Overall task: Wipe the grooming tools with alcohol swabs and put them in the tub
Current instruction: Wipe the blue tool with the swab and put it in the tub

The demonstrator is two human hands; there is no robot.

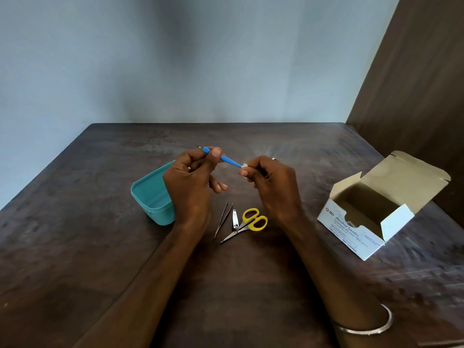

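Note:
My left hand [190,177] pinches a thin blue-handled tool [227,160] with a metal tip, held above the table. Around the tool's right end, my right hand [270,182] grips a small white swab [244,166]. Behind my left wrist sits a teal tub [150,197], partly hidden, with nothing visible inside it. On the table between my forearms lie metal tweezers [223,219], a nail clipper [235,219] and yellow-handled scissors [251,222].
An open white box of alcohol swabs [371,217] stands at the right, lid flaps up. The dark wooden table [100,259] ends at a pale wall behind and a brown panel [414,84] at the right.

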